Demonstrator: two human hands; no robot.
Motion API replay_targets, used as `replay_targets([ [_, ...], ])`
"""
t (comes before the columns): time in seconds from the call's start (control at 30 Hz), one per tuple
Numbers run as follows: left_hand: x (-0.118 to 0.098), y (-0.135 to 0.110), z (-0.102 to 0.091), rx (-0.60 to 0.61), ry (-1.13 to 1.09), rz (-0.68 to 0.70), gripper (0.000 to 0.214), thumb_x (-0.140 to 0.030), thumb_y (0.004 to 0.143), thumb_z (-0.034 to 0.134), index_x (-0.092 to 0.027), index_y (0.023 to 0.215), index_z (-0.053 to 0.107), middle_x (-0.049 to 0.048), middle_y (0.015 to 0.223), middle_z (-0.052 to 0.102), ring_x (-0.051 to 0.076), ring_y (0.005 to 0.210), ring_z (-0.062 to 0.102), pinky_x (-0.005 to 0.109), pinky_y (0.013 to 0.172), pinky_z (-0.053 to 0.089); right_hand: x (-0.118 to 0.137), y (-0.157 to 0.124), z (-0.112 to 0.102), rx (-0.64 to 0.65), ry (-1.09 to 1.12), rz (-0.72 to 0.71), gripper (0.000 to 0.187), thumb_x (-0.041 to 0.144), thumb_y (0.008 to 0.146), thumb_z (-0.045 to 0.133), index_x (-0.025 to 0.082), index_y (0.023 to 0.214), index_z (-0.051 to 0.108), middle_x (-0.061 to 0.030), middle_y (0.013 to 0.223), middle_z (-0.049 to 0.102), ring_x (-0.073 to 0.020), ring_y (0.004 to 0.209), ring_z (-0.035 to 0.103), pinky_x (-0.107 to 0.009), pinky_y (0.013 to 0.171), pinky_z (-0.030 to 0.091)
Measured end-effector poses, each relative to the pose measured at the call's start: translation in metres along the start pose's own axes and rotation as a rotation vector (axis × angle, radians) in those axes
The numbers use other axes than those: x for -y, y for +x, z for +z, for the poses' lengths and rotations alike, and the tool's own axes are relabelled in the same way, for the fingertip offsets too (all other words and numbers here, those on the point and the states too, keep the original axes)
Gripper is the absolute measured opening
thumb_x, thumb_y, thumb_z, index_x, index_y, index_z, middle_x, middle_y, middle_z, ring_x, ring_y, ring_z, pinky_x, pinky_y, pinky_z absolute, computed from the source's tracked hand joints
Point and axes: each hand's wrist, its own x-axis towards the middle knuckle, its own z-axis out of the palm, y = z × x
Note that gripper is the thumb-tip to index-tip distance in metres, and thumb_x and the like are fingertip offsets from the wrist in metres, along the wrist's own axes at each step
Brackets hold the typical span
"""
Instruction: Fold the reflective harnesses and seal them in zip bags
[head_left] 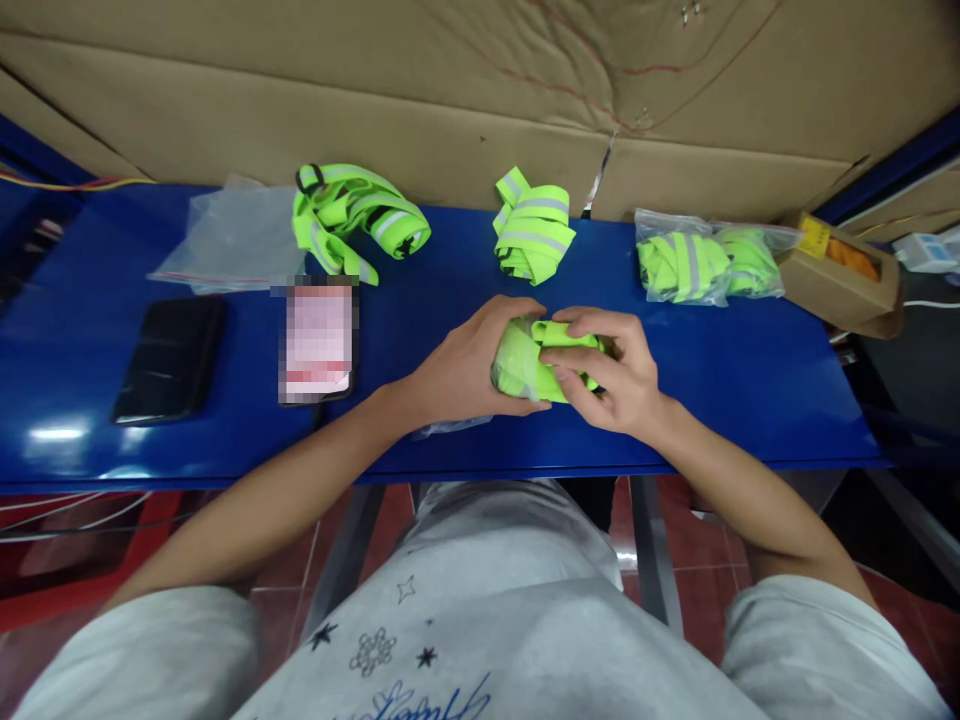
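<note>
Between both hands, just above the front of the blue table, is a rolled neon-yellow reflective strap [555, 378], its left part covered by a clear plastic bag [512, 362]. My left hand [472, 358] curls around the bagged end. My right hand [619, 372] presses its fingers on the strap's right end. Farther back lie a folded reflective strap [534, 232] and a looser one [360, 215] with a black buckle. At the right, more rolled straps [686, 262] sit inside clear bags.
Empty clear bags [236, 235] lie at the back left of the blue table [442, 265]. A black phone-like slab [172, 355] and a phone with a blurred screen [319, 340] rest on the left. An open cardboard box [847, 285] stands at the right end; cardboard panels [337, 110] line the back.
</note>
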Motion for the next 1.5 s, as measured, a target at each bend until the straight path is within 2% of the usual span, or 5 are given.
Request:
replay_targets([
  [0.13, 0.003, -0.003, 0.008, 0.098, 0.133, 0.006, 0.092, -0.049, 0.069, 0.092, -0.02, 0.143, 0.046, 0.0139, 0.133, 0.063, 0.031, 0.117, 0.069, 0.04, 0.093, 0.059, 0.007, -0.001, 0.008, 0.053, 0.008, -0.005, 0.017, 0.014, 0.094, 0.066, 0.023, 0.107, 0.072, -0.0085, 0.115, 0.069, -0.0248, 0.111, 0.072, -0.042, 0.094, 0.065],
  [0.5, 0.012, 0.0, 0.013, 0.083, 0.432, 0.028, 0.108, -0.081, 0.067, 0.079, -0.009, 0.143, 0.053, 0.0221, 0.134, 0.066, 0.039, 0.122, 0.067, 0.049, 0.107, 0.052, -0.01, 0.003, 0.011, 0.111, 0.133, 0.53, 0.016, 0.024, 0.098, 0.062, 0.021, 0.113, 0.067, -0.005, 0.107, 0.076, -0.0194, 0.099, 0.073, -0.033, 0.089, 0.059],
  [0.87, 0.013, 0.004, 0.004, 0.207, 0.429, 0.011, 0.091, -0.082, 0.072, 0.075, -0.01, 0.128, 0.066, 0.0182, 0.124, 0.072, 0.037, 0.117, 0.068, 0.047, 0.106, 0.05, -0.018, -0.013, 0.023, 0.192, 0.198, 0.132, 0.011, 0.025, 0.102, 0.058, 0.023, 0.106, 0.068, -0.0114, 0.117, 0.074, -0.0253, 0.119, 0.07, -0.048, 0.101, 0.06],
  [1.2, 0.007, 0.004, 0.006, 0.151, 0.399, -0.045, 0.078, -0.066, 0.078, 0.082, -0.013, 0.13, 0.063, 0.0155, 0.125, 0.071, 0.033, 0.116, 0.069, 0.043, 0.103, 0.051, -0.009, 0.002, 0.015, 0.209, 0.219, 0.438, 0.013, 0.027, 0.1, 0.064, 0.023, 0.111, 0.069, -0.0082, 0.112, 0.069, -0.0212, 0.107, 0.069, -0.037, 0.094, 0.057],
  [1.5, -0.003, 0.006, 0.004, 0.204, 0.21, -0.096, 0.088, -0.062, 0.075, 0.086, -0.012, 0.141, 0.056, 0.0182, 0.134, 0.068, 0.035, 0.125, 0.065, 0.045, 0.106, 0.051, -0.001, -0.004, 0.025, 0.046, 0.16, 0.273, 0.009, 0.024, 0.1, 0.062, 0.023, 0.101, 0.071, -0.0101, 0.117, 0.071, -0.0231, 0.111, 0.071, -0.04, 0.095, 0.06],
])
